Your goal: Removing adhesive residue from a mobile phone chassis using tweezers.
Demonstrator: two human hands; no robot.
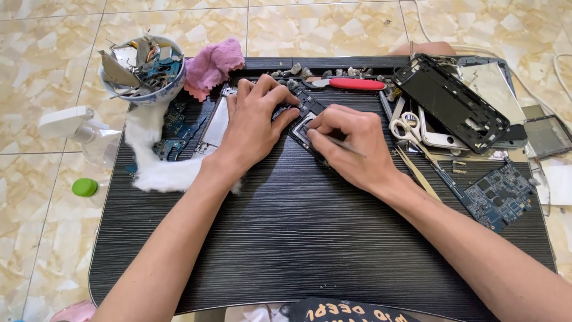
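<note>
My left hand (pixel 255 119) presses flat on a black phone part (pixel 307 116) lying on the dark wood-grain table (pixel 298 238), with the thumb against its edge. Beside it, my right hand (pixel 348 143) grips a thin metal tool (pixel 344 145) like a pen, its tip down on the same part. The hands hide most of the part.
A bowl (pixel 143 68) of electronic scrap and a pink cloth (pixel 213 64) sit at the back left, white cotton (pixel 156 161) beneath. At right lie a black phone frame (pixel 450 101), scissors (pixel 406 126), a blue circuit board (pixel 499 194) and a red-handled tool (pixel 351 84).
</note>
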